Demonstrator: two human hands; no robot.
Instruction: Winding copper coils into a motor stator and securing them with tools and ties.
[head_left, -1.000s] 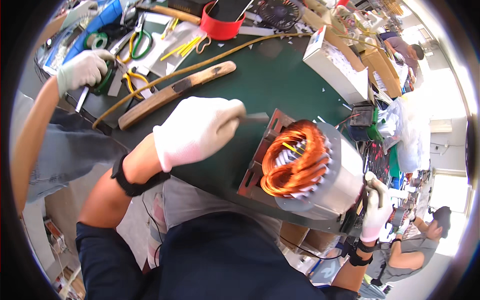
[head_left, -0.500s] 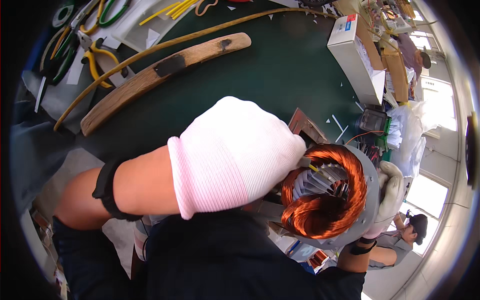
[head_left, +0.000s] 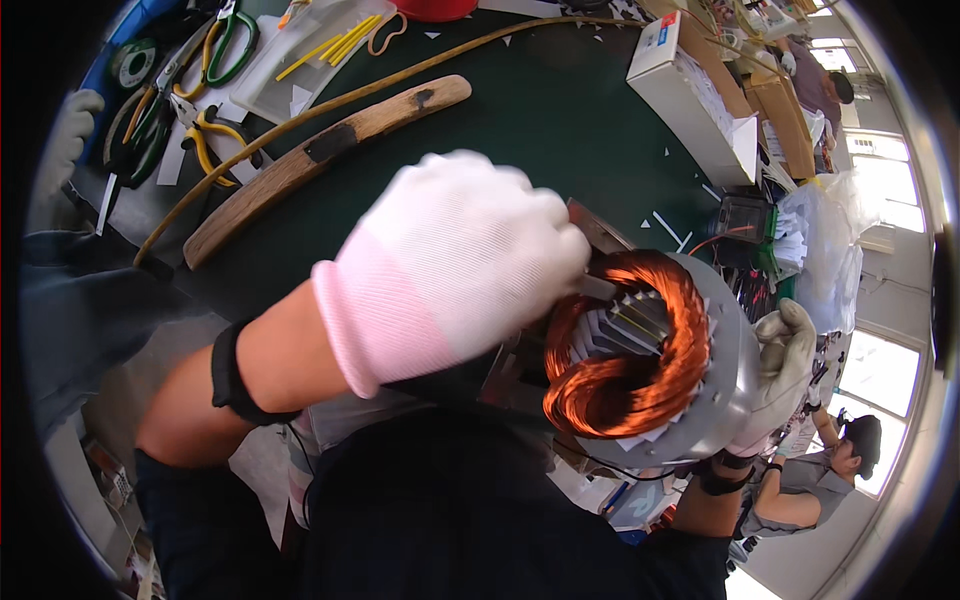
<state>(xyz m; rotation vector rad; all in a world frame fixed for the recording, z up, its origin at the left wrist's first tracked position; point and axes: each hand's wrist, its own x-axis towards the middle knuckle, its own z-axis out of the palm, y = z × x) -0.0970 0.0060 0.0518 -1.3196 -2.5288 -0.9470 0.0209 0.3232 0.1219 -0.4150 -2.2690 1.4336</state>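
My left hand [head_left: 475,250], in a white knit glove with a pink cuff, is closed in a fist at the near-left rim of a motor stator [head_left: 735,345]. Its fingertips are hidden behind the knuckles, and a small grey end shows by the fingers; what it is I cannot make out. The grey metal stator carries thick rings of copper winding [head_left: 690,320], with pale slot liners and a thin yellow strip [head_left: 640,318] inside the bore. My gloved right hand [head_left: 783,365] presses against the stator's outer right side, fingers curled, steadying it.
Across the green table lie a curved wooden bar [head_left: 330,150], a long thin cane [head_left: 400,75], yellow-handled pliers [head_left: 215,140] and yellow sleeves [head_left: 335,48]. A white carton [head_left: 690,100] stands far right. Another person's gloved hand [head_left: 72,135] is at left; a co-worker [head_left: 810,485] sits at right.
My left fist has shifted slightly up and left, its knuckles turning more into view. The view has shifted a little, and another person's gloved hand has appeared at the left edge.
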